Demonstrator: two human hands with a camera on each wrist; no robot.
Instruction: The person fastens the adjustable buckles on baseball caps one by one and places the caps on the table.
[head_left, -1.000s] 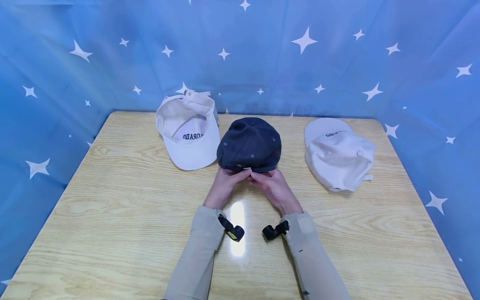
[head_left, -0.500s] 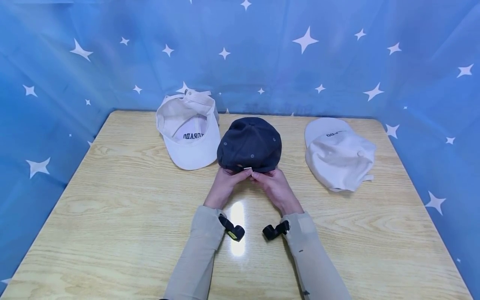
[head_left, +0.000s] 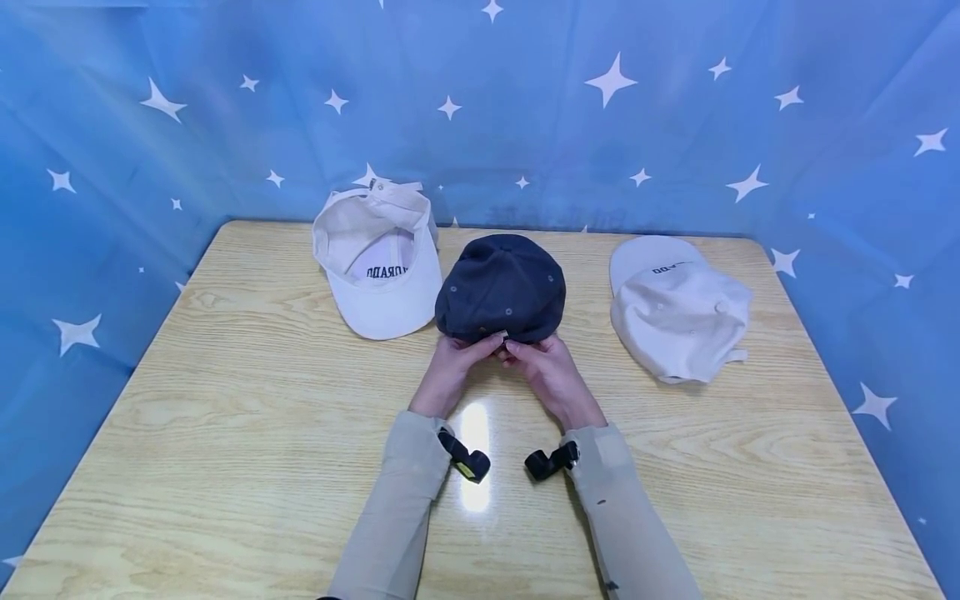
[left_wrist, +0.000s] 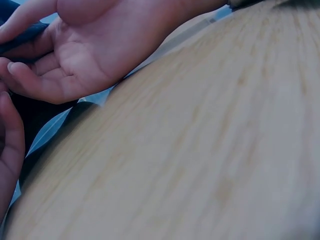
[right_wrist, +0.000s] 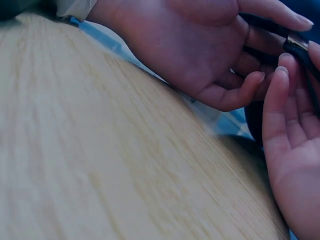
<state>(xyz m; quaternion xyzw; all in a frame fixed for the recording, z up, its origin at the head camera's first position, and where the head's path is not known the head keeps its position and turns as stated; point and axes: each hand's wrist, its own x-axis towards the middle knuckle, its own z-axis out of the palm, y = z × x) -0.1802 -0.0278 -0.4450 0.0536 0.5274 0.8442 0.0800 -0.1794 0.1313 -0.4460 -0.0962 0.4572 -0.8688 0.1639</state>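
A dark navy baseball cap (head_left: 500,287) sits in the middle near the back, its crown up and its rear edge toward me. My left hand (head_left: 450,367) pinches the strap at the rear edge from the left. From the right, my right hand (head_left: 550,372) pinches the same strap, the two thumbs almost meeting. A small metal buckle (right_wrist: 297,42) on the strap shows between the fingers in the right wrist view. Curled fingers of my right hand (left_wrist: 105,47) appear in the left wrist view. The cap's brim is hidden.
A white cap (head_left: 386,310) lies upside down at the left, close against the navy one. Another white cap (head_left: 678,321) lies crown up at the right. The wooden table (head_left: 247,417) meets a blue starred curtain (head_left: 405,75) behind.
The navy cap has shifted very slightly to the right, and its rear edge has turned a little. The thumbs have moved slightly at the strap. Both white caps stay put.
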